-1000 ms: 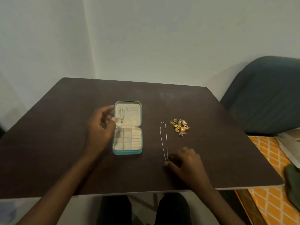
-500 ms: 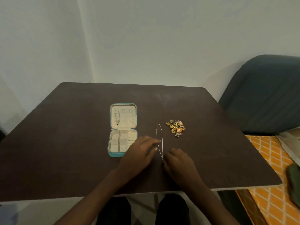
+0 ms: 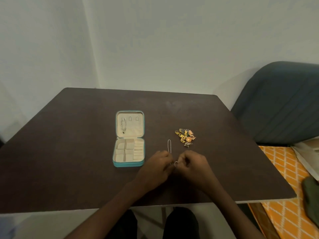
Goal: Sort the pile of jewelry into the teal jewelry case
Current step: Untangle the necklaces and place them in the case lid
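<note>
Silver chain (image 3: 169, 147), thin and looped, lies mid-frame; both hands' fingers (image 3: 168, 156) pinch its near end beside teal case (image 3: 128, 164).

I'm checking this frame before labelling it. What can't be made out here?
- Near end of the silver chain, head view: hidden between the left hand and right hand, so the clasp is unseen.
- Jewelry pile: pieces too small to identify.
- Item hanging in the teal case lid: too small to tell.
</note>
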Demonstrator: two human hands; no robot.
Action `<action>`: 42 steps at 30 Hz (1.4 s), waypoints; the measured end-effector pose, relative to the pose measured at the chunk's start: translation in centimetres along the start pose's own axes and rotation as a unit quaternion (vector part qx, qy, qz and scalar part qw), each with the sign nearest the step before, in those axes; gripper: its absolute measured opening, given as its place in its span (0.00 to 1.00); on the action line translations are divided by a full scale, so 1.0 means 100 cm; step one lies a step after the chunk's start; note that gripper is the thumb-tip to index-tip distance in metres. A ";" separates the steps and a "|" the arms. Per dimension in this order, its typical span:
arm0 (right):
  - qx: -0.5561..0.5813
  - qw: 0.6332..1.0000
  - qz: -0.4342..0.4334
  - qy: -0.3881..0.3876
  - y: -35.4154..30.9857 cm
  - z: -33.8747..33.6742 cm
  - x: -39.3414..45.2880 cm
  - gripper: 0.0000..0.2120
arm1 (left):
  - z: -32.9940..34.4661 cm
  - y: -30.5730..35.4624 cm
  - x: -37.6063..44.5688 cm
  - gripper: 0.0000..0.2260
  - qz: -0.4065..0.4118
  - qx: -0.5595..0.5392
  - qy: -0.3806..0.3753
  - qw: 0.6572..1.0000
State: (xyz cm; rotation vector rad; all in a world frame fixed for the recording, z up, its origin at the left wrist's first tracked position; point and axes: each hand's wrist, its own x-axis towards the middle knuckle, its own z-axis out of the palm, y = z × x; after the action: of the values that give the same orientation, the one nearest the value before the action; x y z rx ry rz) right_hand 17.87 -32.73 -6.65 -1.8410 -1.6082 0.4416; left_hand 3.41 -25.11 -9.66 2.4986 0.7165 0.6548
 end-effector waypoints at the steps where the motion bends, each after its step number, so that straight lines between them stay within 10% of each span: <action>1: 0.022 1.000 0.009 0.014 -0.004 -0.004 0.001 0.04 | -0.001 0.003 0.000 0.10 -0.001 -0.036 0.005 0.999; 19: 0.415 0.909 0.025 0.018 -0.056 -0.054 0.006 0.09 | -0.068 0.048 0.004 0.06 -0.084 -0.306 0.103 0.943; 24: 0.596 0.799 0.083 0.009 -0.068 -0.051 0.001 0.04 | -0.092 0.067 0.008 0.06 -0.159 -0.643 0.078 0.745; 28: 0.517 0.853 0.070 0.000 -0.054 -0.039 -0.008 0.05 | -0.129 0.066 0.013 0.06 -0.182 -0.769 0.125 0.601; 33: 0.411 0.911 0.011 -0.023 -0.049 -0.027 -0.019 0.06 | -0.154 0.051 0.014 0.06 -0.204 -0.799 0.159 0.542; 36: 0.271 0.958 -0.094 0.006 -0.059 -0.024 -0.021 0.04 | -0.148 0.054 0.013 0.09 -0.178 -0.787 0.161 0.569; 42: 0.036 0.961 -0.251 0.107 -0.080 -0.025 -0.016 0.08 | -0.104 0.066 0.002 0.11 -0.164 -0.581 0.114 0.789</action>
State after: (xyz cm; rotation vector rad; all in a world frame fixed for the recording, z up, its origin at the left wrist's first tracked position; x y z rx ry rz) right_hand 13.11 -34.56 0.18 -1.3067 -1.7963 0.0680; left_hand 0.21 -27.01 2.09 1.1373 0.5361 0.8967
